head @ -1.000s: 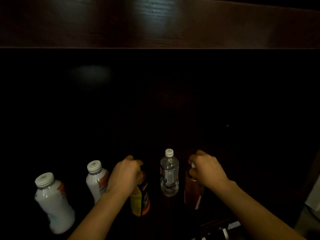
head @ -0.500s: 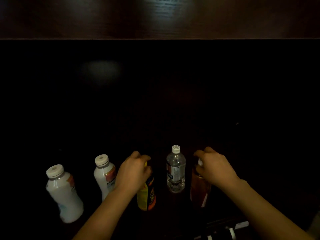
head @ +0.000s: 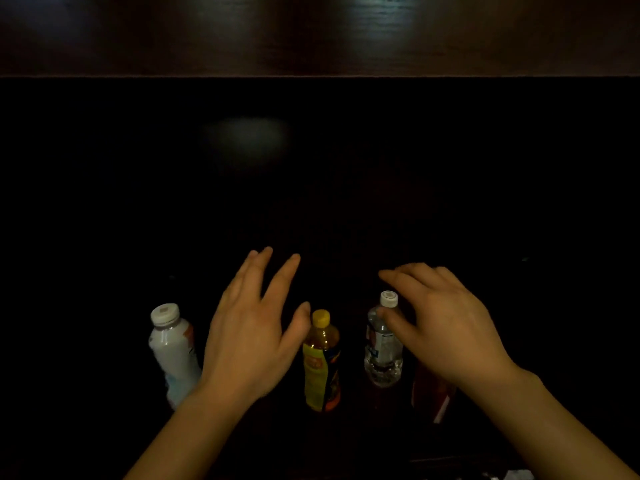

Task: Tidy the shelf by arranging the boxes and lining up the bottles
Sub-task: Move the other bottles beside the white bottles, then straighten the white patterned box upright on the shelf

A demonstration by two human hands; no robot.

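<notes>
A white bottle point(head: 173, 355) with cream cap; amber bottle point(head: 321, 362), yellow cap, yellow-orange label; clear bottle point(head: 382, 344), white cap; reddish-brown bottle point(head: 431, 393); dark brown wood-grained shelf point(head: 311, 36).

yellow-labelled bottle point(head: 321, 362), clear water bottle point(head: 382, 344), white bottle point(head: 173, 351), label print too blurred to read

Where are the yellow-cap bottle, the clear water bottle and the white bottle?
yellow-cap bottle point(head: 319, 370): head view, on its yellow label.
clear water bottle point(head: 383, 362): head view, on its clear lower body.
white bottle point(head: 171, 348): head view, on its white side.
</notes>
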